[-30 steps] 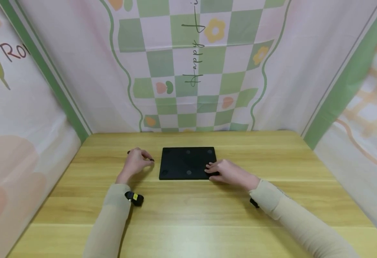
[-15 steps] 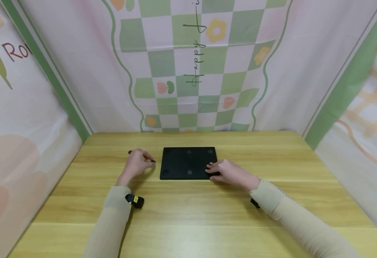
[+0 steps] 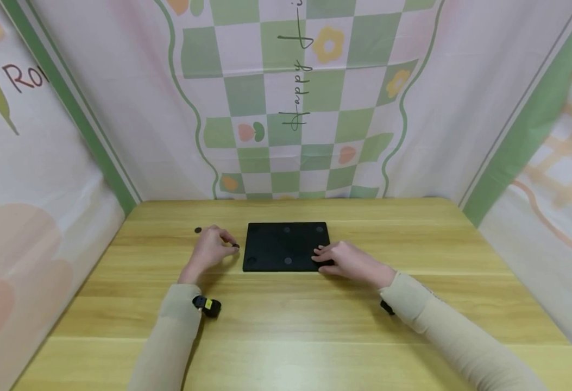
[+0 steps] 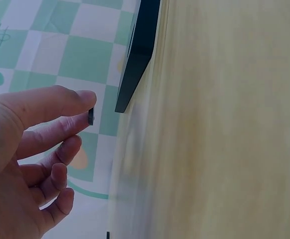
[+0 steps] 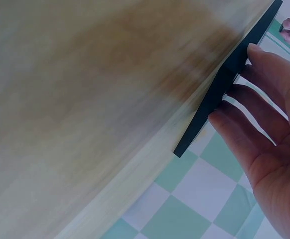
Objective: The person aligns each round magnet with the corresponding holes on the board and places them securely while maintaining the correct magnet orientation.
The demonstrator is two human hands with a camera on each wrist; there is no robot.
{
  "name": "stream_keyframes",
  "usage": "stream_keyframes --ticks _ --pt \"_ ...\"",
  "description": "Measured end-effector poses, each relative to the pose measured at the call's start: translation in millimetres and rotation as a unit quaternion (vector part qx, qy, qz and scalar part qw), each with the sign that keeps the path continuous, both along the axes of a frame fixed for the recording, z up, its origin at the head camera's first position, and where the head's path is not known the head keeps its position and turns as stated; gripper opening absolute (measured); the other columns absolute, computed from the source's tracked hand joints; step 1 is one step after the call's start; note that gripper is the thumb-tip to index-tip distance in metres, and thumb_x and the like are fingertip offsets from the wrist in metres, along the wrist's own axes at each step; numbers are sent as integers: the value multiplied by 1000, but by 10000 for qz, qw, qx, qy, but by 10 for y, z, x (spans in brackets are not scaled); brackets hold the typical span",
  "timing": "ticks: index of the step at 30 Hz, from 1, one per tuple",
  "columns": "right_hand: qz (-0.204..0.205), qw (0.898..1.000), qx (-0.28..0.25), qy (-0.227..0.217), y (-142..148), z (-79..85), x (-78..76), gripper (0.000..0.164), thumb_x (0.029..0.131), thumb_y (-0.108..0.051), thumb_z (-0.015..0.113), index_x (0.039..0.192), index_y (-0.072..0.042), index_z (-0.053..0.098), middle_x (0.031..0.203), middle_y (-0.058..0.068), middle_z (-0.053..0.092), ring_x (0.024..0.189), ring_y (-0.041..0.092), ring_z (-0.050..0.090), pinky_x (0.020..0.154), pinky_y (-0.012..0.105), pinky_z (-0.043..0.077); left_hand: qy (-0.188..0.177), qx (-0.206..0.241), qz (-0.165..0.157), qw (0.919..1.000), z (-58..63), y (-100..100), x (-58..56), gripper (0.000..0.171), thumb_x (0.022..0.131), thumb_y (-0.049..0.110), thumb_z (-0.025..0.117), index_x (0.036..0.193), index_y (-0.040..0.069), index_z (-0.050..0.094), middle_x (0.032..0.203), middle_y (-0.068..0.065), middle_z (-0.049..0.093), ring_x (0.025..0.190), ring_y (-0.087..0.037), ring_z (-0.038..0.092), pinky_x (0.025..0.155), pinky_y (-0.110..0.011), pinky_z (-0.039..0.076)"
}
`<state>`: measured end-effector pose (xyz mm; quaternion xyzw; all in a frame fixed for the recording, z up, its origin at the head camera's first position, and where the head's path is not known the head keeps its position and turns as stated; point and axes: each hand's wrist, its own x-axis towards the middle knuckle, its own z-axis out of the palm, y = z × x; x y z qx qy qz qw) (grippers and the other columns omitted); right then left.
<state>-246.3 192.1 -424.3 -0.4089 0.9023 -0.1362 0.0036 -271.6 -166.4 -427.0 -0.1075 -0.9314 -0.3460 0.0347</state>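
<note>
A flat black rectangular board (image 3: pixel 266 244) with several round spots on its face lies on the wooden table. Just off its left side, my left hand (image 3: pixel 209 248) pinches a small thin black disc (image 4: pixel 90 117) between thumb and index finger; the other fingers curl loosely. Another dark disc (image 3: pixel 198 230) is on the table beyond that hand's knuckles. At the board's near right corner my right hand (image 3: pixel 346 260) rests with its fingertips on the top face and its thumb by the near edge. That corner is hidden under the fingers.
The wooden table (image 3: pixel 286 331) ends at the back against a green-and-white checkered cloth (image 3: pixel 286 125). Patterned cloth walls stand along both sides. A small black camera (image 3: pixel 209 307) is strapped to the left wrist.
My left hand has shifted slightly right with its disc, closer to the board, uncovering more of the disc behind it. The right hand stays in place on the board.
</note>
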Motion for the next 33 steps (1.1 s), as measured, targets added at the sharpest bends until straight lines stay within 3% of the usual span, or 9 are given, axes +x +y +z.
stream_keyframes --ticks 33 --pt "-135 9997 103 -185 4 18 6 34 89 -24 67 120 -9 67 127 12 61 121 26 56 96 41 49 171 -10 -397 9991 -10 151 41 10 75 16 80 78 11 73 89 -9 59 77 -18 53 68 -32 47"
